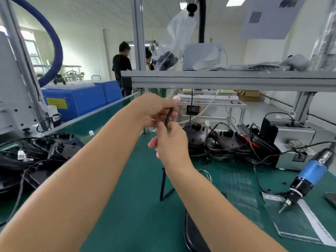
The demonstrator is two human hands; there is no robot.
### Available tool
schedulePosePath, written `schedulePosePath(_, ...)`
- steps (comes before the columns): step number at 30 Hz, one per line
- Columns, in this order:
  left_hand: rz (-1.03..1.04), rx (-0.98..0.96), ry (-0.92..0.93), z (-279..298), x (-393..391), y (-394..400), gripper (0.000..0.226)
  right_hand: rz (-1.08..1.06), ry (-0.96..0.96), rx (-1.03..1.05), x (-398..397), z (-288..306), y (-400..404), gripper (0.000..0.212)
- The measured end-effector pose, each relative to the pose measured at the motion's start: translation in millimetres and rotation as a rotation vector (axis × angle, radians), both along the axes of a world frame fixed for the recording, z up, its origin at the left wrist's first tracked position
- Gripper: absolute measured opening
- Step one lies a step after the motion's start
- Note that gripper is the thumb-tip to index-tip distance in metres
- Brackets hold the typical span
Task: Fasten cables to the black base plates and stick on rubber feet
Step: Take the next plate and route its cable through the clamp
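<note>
1. Both arms are stretched out over the green tabletop (138,206), with the hands raised above it at mid-bench.
2. Left hand (154,108): fingers curled, its grip pinching the upper part of a black cable (168,119). A white connector (176,97) shows at the fingertips, at the cable's top end.
3. Right hand (171,142): just below the left and almost touching it, its grip closed round the same cable lower down.
4. The cable runs down from the right hand behind the wrist, reappears as a black length (163,182) reaching the tabletop, and bends there.
5. A dark curved edge (187,231) lies on the tabletop under the right forearm; I cannot tell what it is.
6. Left of the arms: a pile of black base plates (60,151) tangled with cables and white plugs.
7. Right of the hands, further back: a second heap of black plates and cables (227,142), lying against a grey metal box (294,140).
8. Near right: a blue electric screwdriver (307,177), tilted with its tip down, over a clear plastic bag (298,226) that lies flat.
9. Overhead is an aluminium shelf (227,79) loaded with bags.
10. Background: two people (121,64) standing beside a blue machine (81,99).
</note>
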State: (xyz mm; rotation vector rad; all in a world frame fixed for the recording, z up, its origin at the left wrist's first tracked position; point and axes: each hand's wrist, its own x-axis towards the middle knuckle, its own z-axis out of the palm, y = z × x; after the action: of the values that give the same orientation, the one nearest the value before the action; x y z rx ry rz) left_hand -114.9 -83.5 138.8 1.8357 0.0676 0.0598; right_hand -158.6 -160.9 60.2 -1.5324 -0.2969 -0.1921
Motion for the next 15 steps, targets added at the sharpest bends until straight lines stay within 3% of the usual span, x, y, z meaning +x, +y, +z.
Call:
schedulePosePath(2,0.051,-0.013,0.057,-6,9,10,0.022,-0.018,0.045,-0.007,1,-5,9,0.023)
schedulePosePath(5,0.148,-0.244,0.099,-11,22,31,0.021,-0.027,0.069,-0.081,7,-1,14,0.03)
schedulePosePath(8,0.248,-0.42,0.109,-12,35,45,0.024,-0.077,-0.035,-0.314,8,11,16,0.03)
schedulePosePath(15,0.465,-0.58,0.128,-22,68,79,0.026,-0.082,-0.19,-0.757,-32,15,13,0.021)
